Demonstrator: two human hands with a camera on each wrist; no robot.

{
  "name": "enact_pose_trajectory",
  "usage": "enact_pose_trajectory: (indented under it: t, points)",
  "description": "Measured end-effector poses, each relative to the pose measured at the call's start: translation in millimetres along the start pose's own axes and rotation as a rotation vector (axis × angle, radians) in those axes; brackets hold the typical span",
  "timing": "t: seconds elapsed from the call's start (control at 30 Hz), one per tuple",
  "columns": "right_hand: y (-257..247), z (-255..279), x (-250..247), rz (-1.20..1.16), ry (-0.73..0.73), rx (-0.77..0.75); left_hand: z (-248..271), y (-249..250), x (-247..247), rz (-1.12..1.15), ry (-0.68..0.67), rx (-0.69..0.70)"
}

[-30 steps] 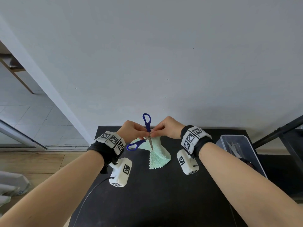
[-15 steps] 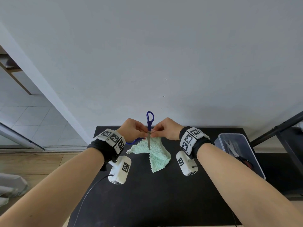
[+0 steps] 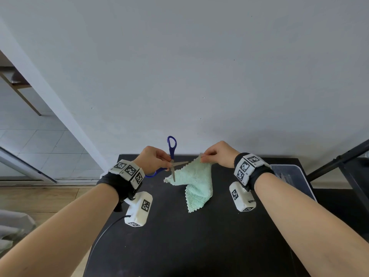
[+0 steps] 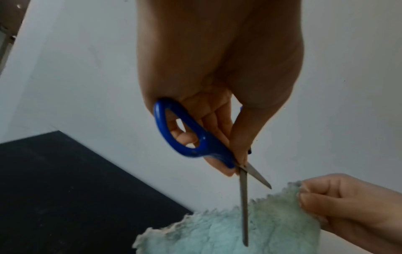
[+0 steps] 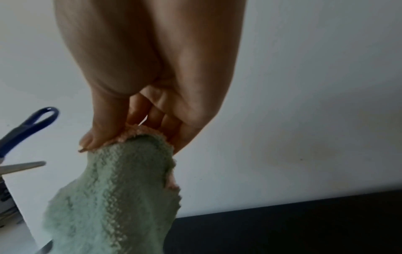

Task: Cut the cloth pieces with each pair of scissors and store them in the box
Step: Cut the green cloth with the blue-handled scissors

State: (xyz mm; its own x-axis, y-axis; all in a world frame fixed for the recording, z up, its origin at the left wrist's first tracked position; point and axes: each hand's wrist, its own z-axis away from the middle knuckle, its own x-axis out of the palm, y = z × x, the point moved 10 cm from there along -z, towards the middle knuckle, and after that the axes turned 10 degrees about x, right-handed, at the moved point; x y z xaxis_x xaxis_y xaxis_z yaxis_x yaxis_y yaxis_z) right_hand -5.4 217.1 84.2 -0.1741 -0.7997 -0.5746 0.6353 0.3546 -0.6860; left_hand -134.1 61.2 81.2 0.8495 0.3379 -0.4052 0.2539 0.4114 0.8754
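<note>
My left hand (image 3: 154, 159) pinches the blue-handled scissors (image 3: 172, 154) near the pivot, one handle loop up, blades spread apart. In the left wrist view the scissors (image 4: 195, 142) have one blade lying across the mint green cloth (image 4: 272, 228). My right hand (image 3: 218, 154) pinches the upper corner of the cloth (image 3: 196, 182) and holds it lifted; the rest drapes down onto the black table (image 3: 189, 236). The right wrist view shows thumb and fingers clamped on the cloth (image 5: 121, 197), with the scissors (image 5: 26, 128) off to the left.
A clear plastic box (image 3: 291, 176) sits at the table's right edge with scissors inside. A grey wall stands just behind the table. A black frame (image 3: 339, 158) rises at the right. Tiled and wooden floor lies to the left.
My right hand has moved right, pulling the cloth corner away from the left hand. The scissor blades, closed half a second ago, now stand spread.
</note>
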Motion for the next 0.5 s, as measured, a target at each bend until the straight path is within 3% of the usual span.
enact_pose_trajectory:
  t: [0.13,0.5]
  points:
    - [-6.6,4.2,-4.5,-0.152,0.025,-0.029,3.6,0.6,-1.1,0.055,-0.005,-0.016]
    - [-30.3,0.0,41.2,-0.231,-0.137,-0.045,-0.3,18.1,17.0,-0.002,-0.051,0.067]
